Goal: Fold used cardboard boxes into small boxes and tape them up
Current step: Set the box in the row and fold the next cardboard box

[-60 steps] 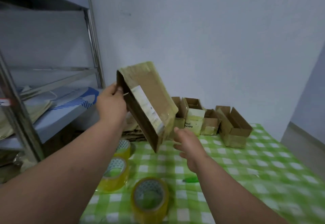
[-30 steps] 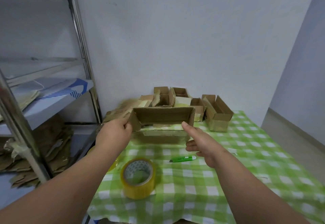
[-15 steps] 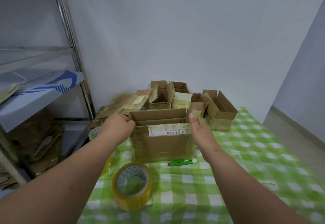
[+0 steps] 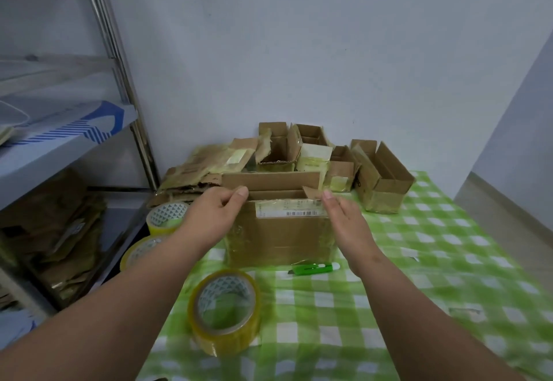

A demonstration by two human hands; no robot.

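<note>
A person's two bare hands are working at the open top of a brown, tape-wrapped cardboard box (image 4: pixel 279 232) that is standing upright on a table covered in a green-and-white checked cloth (image 4: pixel 434 261). The left hand (image 4: pixel 214 216) is curling round the box's upper left corner, its thumb and fingers pinching the near top edge; the right hand (image 4: pixel 344 219) is lying along the upper right corner with straight fingers, its fingertips touching a small bent flap there, gripping nothing. A white barcode label (image 4: pixel 288 210) is running along the near face just under the rim. A green utility knife (image 4: pixel 314 269) is lying on the cloth just beside the box's near right foot. A yellowish roll of clear packing tape (image 4: pixel 224 304) is sitting nearer the viewer, with two more rolls (image 4: pixel 155 234) at the table's left edge. Beyond the box, a cluster of small open cardboard boxes (image 4: pixel 380 174) is standing against the pale wall, and a pile of flattened cardboard (image 4: pixel 200 171) is lying at far left. A grey metal shelving unit (image 4: pixel 68 147) is standing to the left, holding more flattened cardboard.
</note>
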